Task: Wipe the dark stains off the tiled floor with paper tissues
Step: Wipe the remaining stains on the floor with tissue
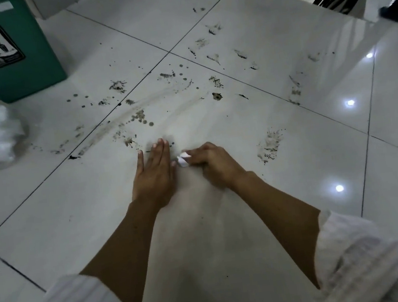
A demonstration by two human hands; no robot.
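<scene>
Wiping works best here if the right hand (210, 158), whose grip is curled round a crumpled paper tissue (183, 158), presses hard and sweeps outward. The left hand (154, 171) lies flat on the tiled floor (264, 218) just beside it, fingers straight. Dark stains (138, 118) spread just beyond both hands; I judge most remain.

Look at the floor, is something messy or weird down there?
Yes. Dark stains are splattered and smeared across the white tiled floor, from near the green bin across to the right. The right hand grips a small paper tissue; the left hand lies flat beside it.
</scene>
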